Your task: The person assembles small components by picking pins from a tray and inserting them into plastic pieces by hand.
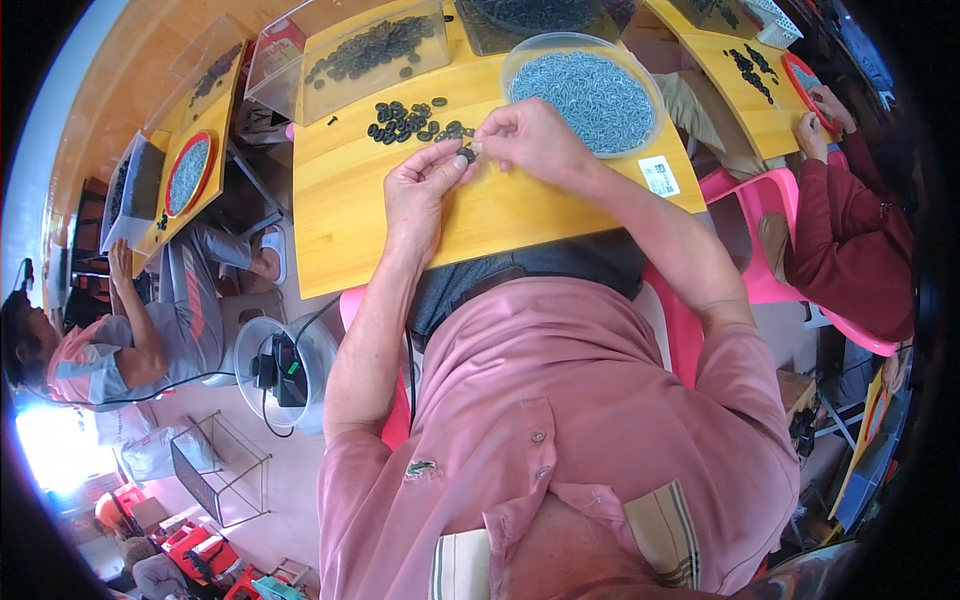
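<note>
Over the yellow table (380,220), my left hand (415,195) pinches a small round black piece (466,154) between thumb and fingertips. My right hand (540,140) is closed just to the right of that piece, its thumb and fingers pressed together. Whatever sits in the right fingertips is too small to make out. Behind the hands lies a loose heap of similar black pieces (400,122), with several more trailing toward the right fingers. Close behind the right hand stands a clear round tub (508,75) filled with small silvery screws (580,92).
At the table's back is a clear bin (318,100) of black pieces; another dark-filled bin (540,40) stands beside it. A white label (658,175) lies near the right edge. People work at tables on both sides. A bucket (318,400) holding a black device stands on the floor.
</note>
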Available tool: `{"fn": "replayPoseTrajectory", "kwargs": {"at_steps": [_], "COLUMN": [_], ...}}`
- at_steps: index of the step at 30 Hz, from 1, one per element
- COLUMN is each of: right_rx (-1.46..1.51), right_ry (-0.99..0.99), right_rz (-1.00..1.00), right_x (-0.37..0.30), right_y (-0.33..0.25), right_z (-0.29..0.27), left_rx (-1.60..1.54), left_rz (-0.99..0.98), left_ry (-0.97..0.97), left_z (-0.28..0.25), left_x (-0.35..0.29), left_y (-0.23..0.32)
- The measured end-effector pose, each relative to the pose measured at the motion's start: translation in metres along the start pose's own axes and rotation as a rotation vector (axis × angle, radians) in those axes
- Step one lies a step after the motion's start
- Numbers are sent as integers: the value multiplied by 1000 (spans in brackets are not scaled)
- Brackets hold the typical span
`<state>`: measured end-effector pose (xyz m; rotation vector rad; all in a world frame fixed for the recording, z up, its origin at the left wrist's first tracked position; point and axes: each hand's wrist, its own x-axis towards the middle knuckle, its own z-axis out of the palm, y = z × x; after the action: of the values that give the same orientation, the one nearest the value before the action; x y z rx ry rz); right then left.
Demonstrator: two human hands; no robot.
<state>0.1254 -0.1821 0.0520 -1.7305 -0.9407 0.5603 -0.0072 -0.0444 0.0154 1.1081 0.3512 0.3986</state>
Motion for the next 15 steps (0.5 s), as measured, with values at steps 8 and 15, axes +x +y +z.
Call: {"fn": "replayPoseTrajectory", "kwargs": {"at_steps": [8,15], "right_rx": [3,6], "right_ry": [-23,-16], "right_rz": [16,13], "right_x": [0,-2], "right_y": [-3,-2], "right_z": [-2,1], "left_rx": [4,11], "left_rz": [24,0], "left_ry": [62,69], "left_z": [6,7], "left_x": [-2,-3], "left_y": [-3,-3]}}
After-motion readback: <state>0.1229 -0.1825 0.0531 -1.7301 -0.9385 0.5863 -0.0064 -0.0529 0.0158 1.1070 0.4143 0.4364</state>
